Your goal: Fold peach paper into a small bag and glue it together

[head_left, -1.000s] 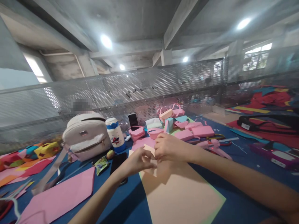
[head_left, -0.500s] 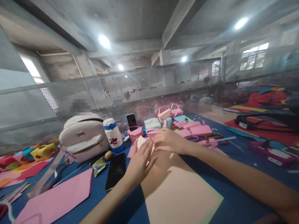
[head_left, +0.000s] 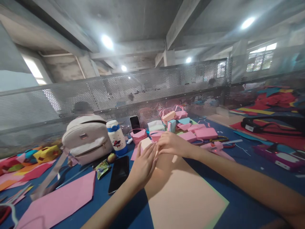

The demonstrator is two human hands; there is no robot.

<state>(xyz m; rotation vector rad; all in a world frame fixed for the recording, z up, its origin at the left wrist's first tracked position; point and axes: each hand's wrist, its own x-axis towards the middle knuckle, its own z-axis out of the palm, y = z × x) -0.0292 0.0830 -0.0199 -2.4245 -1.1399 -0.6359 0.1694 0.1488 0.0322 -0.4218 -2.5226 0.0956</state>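
Note:
A small folded piece of pale cream paper (head_left: 146, 143) shows just past my fingers, above the far end of a large peach sheet (head_left: 186, 194). My left hand (head_left: 143, 163) is wrapped over its near side, fingers pressed together. My right hand (head_left: 173, 144) pinches at the right end of the piece, its fingertips meeting those of the left hand. Most of the folded paper is hidden under both hands. Beyond them lie small pink paper bags, one pink bag (head_left: 138, 136) just ahead. A pink glue gun (head_left: 218, 149) rests to the right of my right hand.
On the left stand a white backpack (head_left: 87, 140) and a bottle (head_left: 117, 138), with a black phone (head_left: 119, 173) and pink sheet (head_left: 62, 200) nearer. A purple device (head_left: 277, 157) and red sheets (head_left: 283, 136) lie right. A perforated metal screen (head_left: 147, 92) runs behind.
My left thumb has drawn in against the folded paper, and the left fingers have shifted slightly. My right hand stays at nearly the same place. The whole view has moved slightly.

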